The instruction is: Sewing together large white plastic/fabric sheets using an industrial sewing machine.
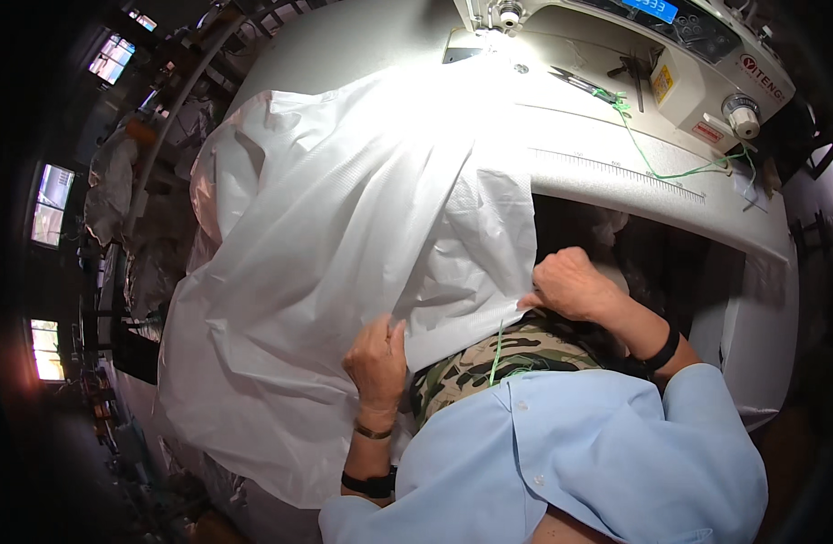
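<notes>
A large white plastic-looking sheet (316,245) runs from under the sewing machine's needle area down over the table's front edge and off to the left. My right hand (575,283) is closed on the sheet's near right corner, pinching it between thumb and fingers. Lower and further left, my left hand (377,363) has its fingers curled at the sheet's near edge, with the thumb pointing up; the fold hides part of its grip. Between the hands the edge is drawn fairly straight above my lap. Strong lamp light washes out the sheet near the sewing machine (706,82).
Tweezers or thread snips (584,86) lie on the machine bed beside green thread (652,163). A printed ruler scale (616,172) runs along the table. In front of it is a dark cut-out (652,254). Camouflage cloth (489,363) covers my lap, with green thread ends on it.
</notes>
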### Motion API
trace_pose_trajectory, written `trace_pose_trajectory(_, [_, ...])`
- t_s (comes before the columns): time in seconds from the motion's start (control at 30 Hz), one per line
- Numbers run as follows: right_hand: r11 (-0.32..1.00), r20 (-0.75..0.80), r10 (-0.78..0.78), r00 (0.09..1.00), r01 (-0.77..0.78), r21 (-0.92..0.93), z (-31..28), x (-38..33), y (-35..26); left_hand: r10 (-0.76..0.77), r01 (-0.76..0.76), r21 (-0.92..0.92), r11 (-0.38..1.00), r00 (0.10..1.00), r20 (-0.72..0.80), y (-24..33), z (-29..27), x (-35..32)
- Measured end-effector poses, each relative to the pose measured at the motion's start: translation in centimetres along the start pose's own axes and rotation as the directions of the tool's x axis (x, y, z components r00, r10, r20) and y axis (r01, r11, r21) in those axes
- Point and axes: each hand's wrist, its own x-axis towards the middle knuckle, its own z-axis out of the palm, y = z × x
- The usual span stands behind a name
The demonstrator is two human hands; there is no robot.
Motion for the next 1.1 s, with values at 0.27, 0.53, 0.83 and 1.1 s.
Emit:
trace_pose_trajectory(0.27, [0.938, -0.374, -0.343, 0.861, 0.339, -0.080, 0.6, 5.3, -3.6, 0.265, -0.191, 0.239, 0.952, 0.905, -0.333, -5.0, 5.4, 2.4])
trace_pose_trajectory(0.53, [0.882, -0.186, -0.289, 0.939, 0.337, 0.330, 1.1, 6.5, -2.2, -0.056, 0.164, -0.942, 0.292, 0.986, 0.154, -7.8, -6.4, -2.8])
trace_pose_trajectory(0.83, [-0.089, -0.320, -0.584, 0.746, 0.333, 0.939, -1.4, 5.3, -9.6, -0.355, -0.155, -0.988, 0.014, 0.923, -0.150, -1.9, -9.6, -5.1])
trace_pose_trajectory(1.1, [0.014, -0.249, -0.659, 0.710, 0.342, 0.940, 0.5, 4.0, -9.8, -0.195, 0.189, -0.793, 0.579, 0.977, 0.090, -2.1, -8.1, -4.8])
